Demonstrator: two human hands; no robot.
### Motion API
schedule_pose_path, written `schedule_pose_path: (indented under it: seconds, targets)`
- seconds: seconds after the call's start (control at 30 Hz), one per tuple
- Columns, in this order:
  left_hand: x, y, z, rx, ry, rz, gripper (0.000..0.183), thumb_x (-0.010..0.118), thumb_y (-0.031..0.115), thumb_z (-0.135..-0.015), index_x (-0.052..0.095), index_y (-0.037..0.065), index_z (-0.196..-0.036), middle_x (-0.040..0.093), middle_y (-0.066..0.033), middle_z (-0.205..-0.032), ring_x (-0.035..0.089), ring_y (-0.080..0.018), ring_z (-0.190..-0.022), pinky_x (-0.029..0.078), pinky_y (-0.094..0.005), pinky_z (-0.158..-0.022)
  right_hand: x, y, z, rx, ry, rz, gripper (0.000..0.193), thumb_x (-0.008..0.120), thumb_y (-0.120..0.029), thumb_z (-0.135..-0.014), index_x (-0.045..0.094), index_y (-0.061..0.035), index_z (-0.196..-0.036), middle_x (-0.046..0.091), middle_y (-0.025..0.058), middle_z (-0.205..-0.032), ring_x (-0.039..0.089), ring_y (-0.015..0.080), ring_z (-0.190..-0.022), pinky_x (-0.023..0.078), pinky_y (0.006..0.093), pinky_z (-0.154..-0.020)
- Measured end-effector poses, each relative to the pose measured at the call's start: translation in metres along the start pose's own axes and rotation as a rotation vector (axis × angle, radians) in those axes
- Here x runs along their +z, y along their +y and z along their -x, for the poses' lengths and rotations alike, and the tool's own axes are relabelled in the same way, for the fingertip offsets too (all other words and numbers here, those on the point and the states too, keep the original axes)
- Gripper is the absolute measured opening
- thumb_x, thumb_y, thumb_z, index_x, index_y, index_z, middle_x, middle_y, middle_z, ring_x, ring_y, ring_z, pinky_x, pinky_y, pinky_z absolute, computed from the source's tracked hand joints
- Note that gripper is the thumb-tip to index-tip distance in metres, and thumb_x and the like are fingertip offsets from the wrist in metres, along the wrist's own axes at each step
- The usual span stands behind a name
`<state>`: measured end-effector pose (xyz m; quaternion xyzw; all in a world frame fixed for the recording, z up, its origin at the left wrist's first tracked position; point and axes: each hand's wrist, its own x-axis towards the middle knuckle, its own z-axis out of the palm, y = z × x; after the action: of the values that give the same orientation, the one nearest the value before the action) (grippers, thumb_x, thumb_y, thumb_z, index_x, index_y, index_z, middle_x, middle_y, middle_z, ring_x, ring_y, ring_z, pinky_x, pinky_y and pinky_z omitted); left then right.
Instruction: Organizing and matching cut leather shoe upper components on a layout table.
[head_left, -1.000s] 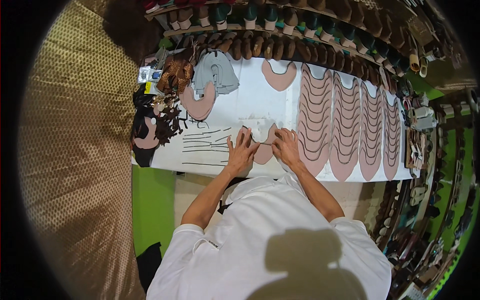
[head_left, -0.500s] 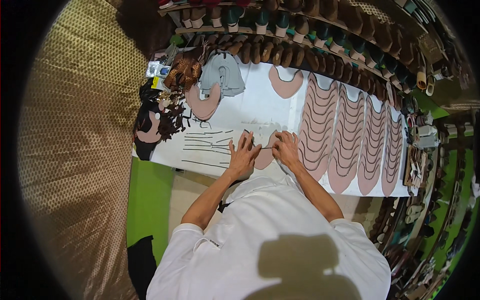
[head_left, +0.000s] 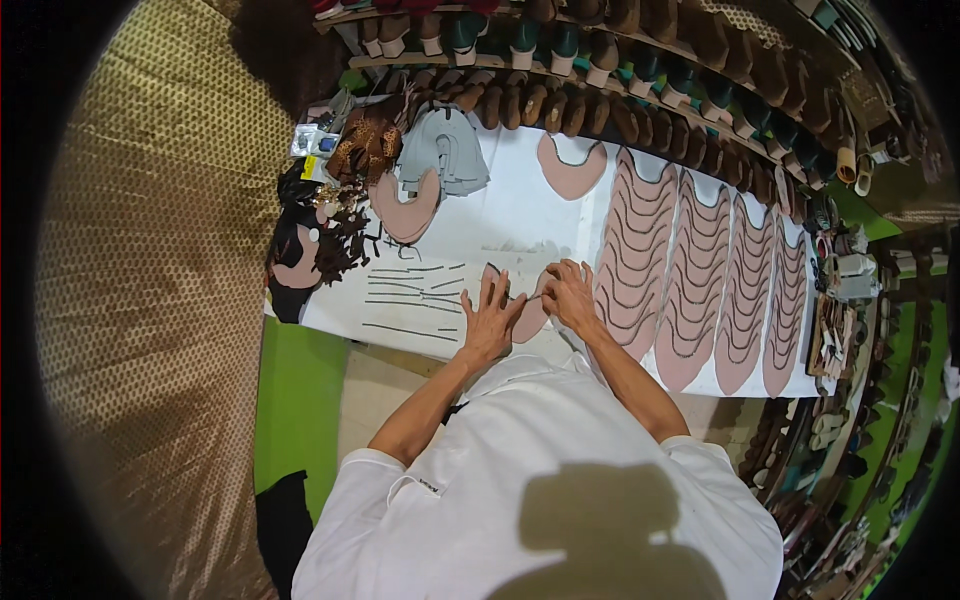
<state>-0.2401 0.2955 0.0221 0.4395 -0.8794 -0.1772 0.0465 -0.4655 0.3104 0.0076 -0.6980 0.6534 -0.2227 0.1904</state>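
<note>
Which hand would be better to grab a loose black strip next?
Probably the left hand: the loose black strips lie beside it, while the right hand is farther away, at the pink piece.

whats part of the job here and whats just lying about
Likely in use:
pink curved piece being handled
thin dark strips, left
overlapping pink dark-edged pieces, right

Likely just lying about:
grey curved stacked pieces
brown leopard-print material
row of brown shoes
</note>
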Motion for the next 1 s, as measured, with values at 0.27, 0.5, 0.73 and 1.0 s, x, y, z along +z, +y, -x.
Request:
schedule_pose_path:
  seconds: [0.27,0.5,0.73,1.0]
  targets:
    - [0.004,-0.001,0.002,0.005,-0.045,-0.037,0.052,0.067,0.015,-0.092,0.064,0.033,-0.142,0.015,-0.0131,-0.175,0.016,-0.0418,-0.158,0.015,-0.0831,-0.110,-0.006,-0.004,-0.007,-0.010,-0.051,0.002,0.011,0.072,-0.015,-0.077,0.075,-0.0061,-0.083,0.061,0.0125,-0.135,0.044,0.0380,-0.141,0.017,0.0664,-0.122]
    - [0.002,0.007,-0.012,0.013,-0.009,-0.036,0.051,0.064,0.028,-0.096,0.059,0.031,-0.147,0.012,-0.0122,-0.176,0.016,-0.0421,-0.157,0.014,-0.0840,-0.109,-0.008,-0.004,-0.008,-0.004,-0.034,-0.006,0.011,0.073,-0.015,-0.077,0.075,-0.0058,-0.083,0.062,0.0121,-0.135,0.047,0.0376,-0.139,0.020,0.0659,-0.121]
    - [0.016,0.008,0.003,-0.007,-0.062,-0.027,0.055,0.056,0.041,-0.103,0.047,0.033,-0.156,0.011,-0.0100,-0.177,0.014,-0.0419,-0.159,0.010,-0.0852,-0.110,-0.011,-0.002,0.004,0.026,0.023,-0.008,0.019,0.078,-0.026,-0.084,0.080,-0.0089,-0.094,0.060,0.0133,-0.140,0.044,0.0382,-0.140,0.023,0.0601,-0.120]
    - [0.028,0.005,0.005,-0.013,-0.053,-0.031,0.057,0.054,0.044,-0.104,0.044,0.032,-0.159,0.011,-0.0088,-0.177,0.012,-0.0403,-0.160,0.009,-0.0852,-0.110,-0.010,-0.007,0.023,-0.009,0.030,0.121,0.018,0.073,-0.026,-0.091,0.082,-0.0128,-0.100,0.060,0.0099,-0.141,0.043,0.0353,-0.142,0.024,0.0565,-0.120]
